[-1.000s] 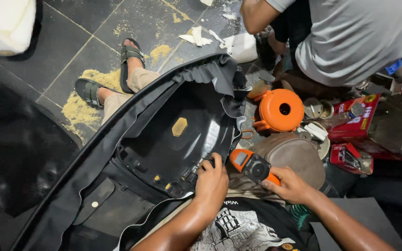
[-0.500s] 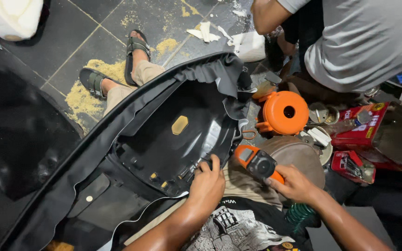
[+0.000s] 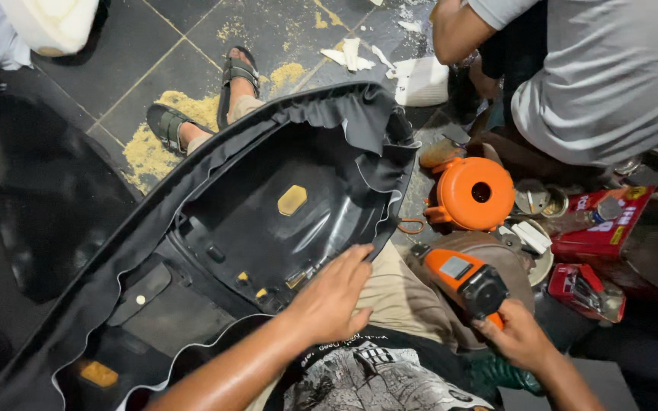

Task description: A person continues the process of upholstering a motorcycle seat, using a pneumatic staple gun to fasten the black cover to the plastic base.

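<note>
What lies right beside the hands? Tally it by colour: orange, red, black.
Orange: 2, the power tool in the right hand and the round canister.
Red: 2, the box and the packet.
Black: 1, the seat shell under the left hand.
Total: 5.

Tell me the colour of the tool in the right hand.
Orange with a black head, the tool shows best in the head view, gripped by the right hand.
</note>
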